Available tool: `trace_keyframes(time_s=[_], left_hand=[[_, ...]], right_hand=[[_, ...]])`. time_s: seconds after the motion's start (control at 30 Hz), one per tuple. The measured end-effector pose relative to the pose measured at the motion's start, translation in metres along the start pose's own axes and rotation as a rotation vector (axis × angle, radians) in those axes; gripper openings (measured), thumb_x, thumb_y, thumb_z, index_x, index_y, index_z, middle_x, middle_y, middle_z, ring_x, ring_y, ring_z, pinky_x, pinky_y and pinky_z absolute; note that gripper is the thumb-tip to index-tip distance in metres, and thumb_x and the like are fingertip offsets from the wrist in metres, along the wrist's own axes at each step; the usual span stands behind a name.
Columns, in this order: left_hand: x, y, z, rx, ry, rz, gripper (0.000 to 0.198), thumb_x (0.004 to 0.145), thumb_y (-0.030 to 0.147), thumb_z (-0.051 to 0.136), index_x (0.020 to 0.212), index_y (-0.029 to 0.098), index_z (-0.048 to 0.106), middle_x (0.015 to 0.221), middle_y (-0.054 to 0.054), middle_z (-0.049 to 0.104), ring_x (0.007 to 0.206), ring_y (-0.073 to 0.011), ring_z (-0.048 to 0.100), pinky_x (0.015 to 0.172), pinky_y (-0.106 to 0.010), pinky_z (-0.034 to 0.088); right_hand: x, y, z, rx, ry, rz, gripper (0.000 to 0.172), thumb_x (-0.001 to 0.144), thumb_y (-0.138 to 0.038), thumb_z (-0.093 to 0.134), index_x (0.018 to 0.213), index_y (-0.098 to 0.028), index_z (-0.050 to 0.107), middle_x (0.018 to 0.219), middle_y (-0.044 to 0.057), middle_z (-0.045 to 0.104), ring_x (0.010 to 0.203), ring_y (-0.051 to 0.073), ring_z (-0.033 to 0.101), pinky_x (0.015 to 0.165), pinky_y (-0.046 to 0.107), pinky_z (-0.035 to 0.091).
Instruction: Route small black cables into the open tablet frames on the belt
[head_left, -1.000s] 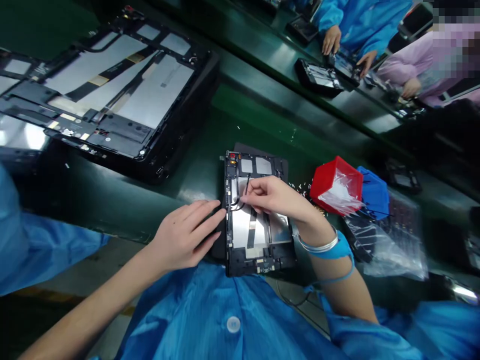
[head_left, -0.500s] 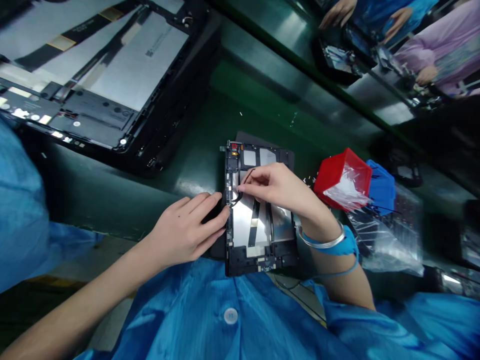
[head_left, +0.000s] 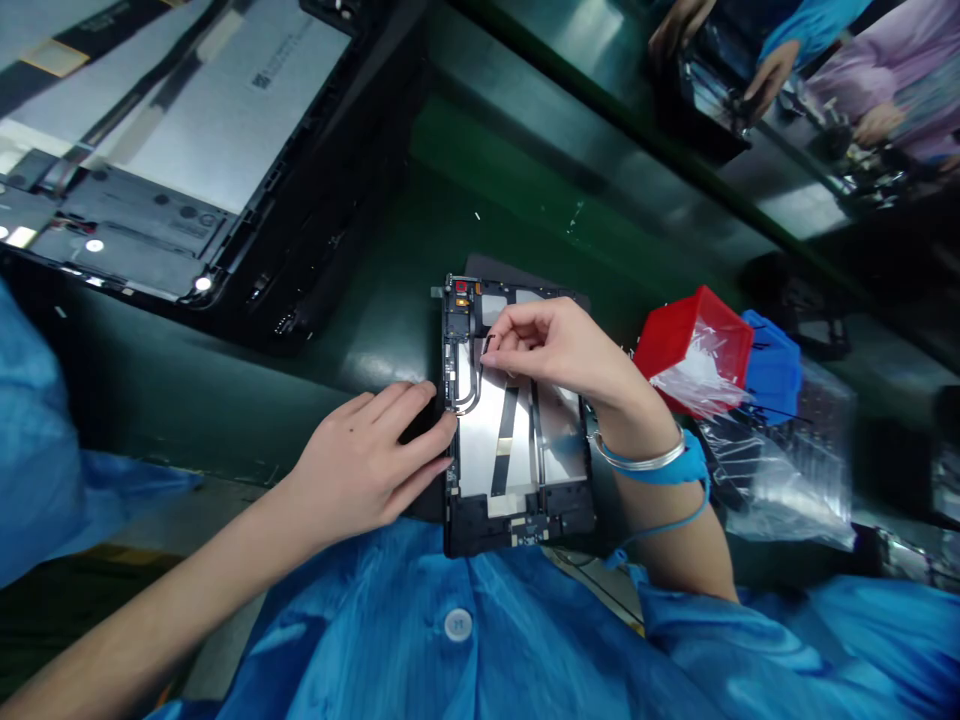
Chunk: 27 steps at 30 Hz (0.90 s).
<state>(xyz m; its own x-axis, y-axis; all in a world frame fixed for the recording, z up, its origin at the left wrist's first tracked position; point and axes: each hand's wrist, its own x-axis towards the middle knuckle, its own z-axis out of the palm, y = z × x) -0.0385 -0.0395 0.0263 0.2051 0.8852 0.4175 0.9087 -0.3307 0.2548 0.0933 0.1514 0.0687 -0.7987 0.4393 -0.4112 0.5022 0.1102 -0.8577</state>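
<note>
An opened tablet chassis lies on a dark pad at the near edge of the green bench, its silver inner plate and black frame showing. My left hand rests flat beside its left edge, fingers stretched out and the fingertips touching the frame. My right hand hovers over the upper part of the tablet, fingers pinched on a thin black cable that curves down the left side of the plate. A silver bangle and a blue wrist strap sit on my right wrist.
A larger opened device lies at the upper left. A red bin and a blue bin with clear plastic bags stand to the right. Other people's hands work on devices at the far top right.
My right hand has moved up the tablet with the cable, which now lies along the left edge. The view has tilted slightly down. My left hand has stayed put.
</note>
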Motion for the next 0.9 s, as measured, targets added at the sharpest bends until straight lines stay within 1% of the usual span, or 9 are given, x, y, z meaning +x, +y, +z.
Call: trace_keyframes(time_s=[0.07, 0.13, 0.23, 0.4, 0.5, 0.57, 0.73, 0.9], left_hand=[[0.003, 0.003, 0.000, -0.004, 0.034, -0.001, 0.026, 0.089, 0.028, 0.052, 0.106, 0.010, 0.058, 0.112, -0.021, 0.059, 0.098, -0.0322, 0.060, 0.070, -0.039, 0.054], [0.004, 0.003, 0.001, 0.007, 0.052, 0.018, 0.032, 0.089, 0.031, 0.052, 0.112, 0.010, 0.059, 0.118, -0.022, 0.058, 0.104, -0.0336, 0.059, 0.075, -0.041, 0.052], [0.004, 0.000, 0.006, 0.041, 0.017, 0.044, 0.038, 0.090, 0.035, 0.052, 0.121, 0.012, 0.058, 0.127, -0.020, 0.056, 0.110, -0.0333, 0.057, 0.082, -0.042, 0.049], [0.001, -0.005, 0.010, 0.066, -0.015, 0.068, 0.040, 0.092, 0.037, 0.050, 0.123, 0.013, 0.058, 0.133, -0.016, 0.054, 0.115, -0.0321, 0.056, 0.086, -0.041, 0.045], [0.003, -0.007, 0.010, 0.058, -0.038, 0.105, 0.040, 0.095, 0.036, 0.045, 0.124, 0.011, 0.056, 0.139, -0.012, 0.050, 0.126, -0.0306, 0.048, 0.093, -0.043, 0.043], [0.005, -0.008, 0.010, 0.045, -0.057, 0.131, 0.040, 0.096, 0.034, 0.042, 0.125, 0.010, 0.055, 0.141, -0.010, 0.048, 0.131, -0.0289, 0.044, 0.097, -0.044, 0.042], [0.009, -0.011, 0.010, 0.044, -0.069, 0.169, 0.040, 0.096, 0.034, 0.042, 0.123, 0.008, 0.056, 0.137, -0.011, 0.051, 0.126, -0.0289, 0.050, 0.093, -0.044, 0.047], [0.011, -0.012, 0.009, 0.046, -0.063, 0.174, 0.040, 0.096, 0.035, 0.042, 0.123, 0.010, 0.057, 0.136, -0.010, 0.051, 0.125, -0.0283, 0.052, 0.092, -0.044, 0.050]], right_hand=[[0.001, 0.002, 0.001, -0.001, 0.002, -0.002, 0.013, 0.068, -0.022, 0.067, 0.065, -0.013, 0.058, 0.050, -0.002, 0.055, 0.047, 0.008, 0.050, 0.046, 0.021, 0.037], [0.001, 0.004, 0.001, 0.003, 0.003, -0.001, 0.012, 0.068, -0.022, 0.066, 0.066, -0.013, 0.058, 0.050, -0.002, 0.055, 0.047, 0.008, 0.050, 0.047, 0.021, 0.037], [0.001, 0.005, 0.002, -0.019, 0.015, -0.008, 0.011, 0.069, -0.021, 0.066, 0.067, -0.013, 0.058, 0.050, -0.003, 0.054, 0.047, 0.007, 0.049, 0.047, 0.021, 0.035], [-0.001, 0.003, 0.005, -0.073, 0.061, -0.020, 0.009, 0.072, -0.016, 0.063, 0.066, -0.013, 0.058, 0.049, -0.004, 0.051, 0.047, 0.006, 0.045, 0.048, 0.021, 0.032], [-0.001, 0.003, 0.007, -0.122, 0.095, -0.048, 0.008, 0.073, -0.013, 0.062, 0.066, -0.012, 0.059, 0.049, -0.005, 0.051, 0.047, 0.006, 0.044, 0.051, 0.022, 0.032], [-0.002, 0.003, 0.008, -0.154, 0.110, -0.054, 0.007, 0.074, -0.013, 0.062, 0.067, -0.012, 0.060, 0.049, -0.005, 0.051, 0.048, 0.006, 0.045, 0.052, 0.023, 0.033], [-0.002, 0.004, 0.011, -0.242, 0.161, -0.034, 0.005, 0.073, -0.012, 0.062, 0.068, -0.013, 0.062, 0.053, -0.004, 0.055, 0.051, 0.007, 0.047, 0.055, 0.024, 0.032], [-0.002, 0.004, 0.012, -0.280, 0.192, -0.038, 0.005, 0.073, -0.013, 0.062, 0.068, -0.013, 0.063, 0.055, -0.004, 0.057, 0.053, 0.007, 0.049, 0.055, 0.024, 0.032]])
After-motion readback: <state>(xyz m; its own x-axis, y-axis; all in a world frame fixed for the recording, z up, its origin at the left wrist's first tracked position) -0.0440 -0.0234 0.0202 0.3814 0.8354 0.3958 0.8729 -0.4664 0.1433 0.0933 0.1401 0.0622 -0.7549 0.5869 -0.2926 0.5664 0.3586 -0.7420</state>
